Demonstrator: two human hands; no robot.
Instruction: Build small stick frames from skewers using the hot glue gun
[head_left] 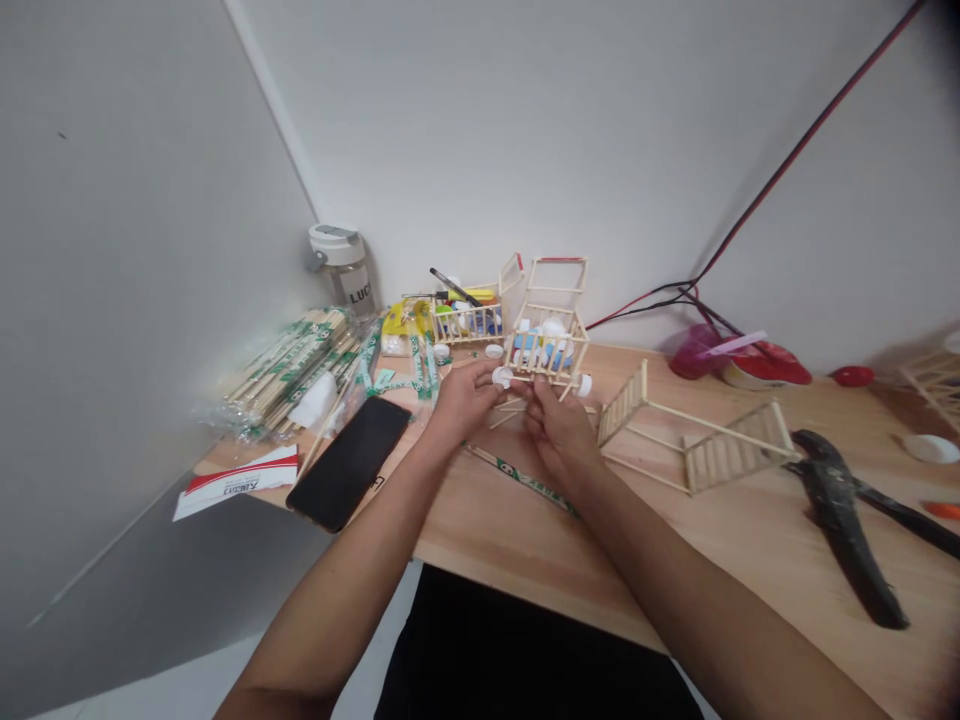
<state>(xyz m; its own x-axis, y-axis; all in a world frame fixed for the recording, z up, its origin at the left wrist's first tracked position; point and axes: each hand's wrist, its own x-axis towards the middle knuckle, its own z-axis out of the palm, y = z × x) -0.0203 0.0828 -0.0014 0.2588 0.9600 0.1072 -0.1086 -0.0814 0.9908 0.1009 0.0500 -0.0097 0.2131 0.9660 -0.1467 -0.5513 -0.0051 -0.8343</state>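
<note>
A small cart (555, 352) built of thin wooden sticks, filled with blue and white bottle caps, is in front of me near the table's middle. White bottle caps sit like wheels at its lower corners. My left hand (466, 398) is closed, its fingertips pinching the white bottle cap (502, 377) at the cart's left corner. Closed at the cart's near lower edge, my right hand (561, 425) grips the stick frame, with its fingertips partly hidden. Below the hands lies a paper-wrapped pair of chopsticks (521, 478). Several loose sticks lie beneath the cart.
Behind stands another stick cart (469, 325) holding caps and a pen. On the left are a phone (349, 463), bundled chopsticks (289, 360) and a jar (345, 270). To the right are a stick frame (697, 440), black-handled pliers (847, 530) and a purple cup (691, 352).
</note>
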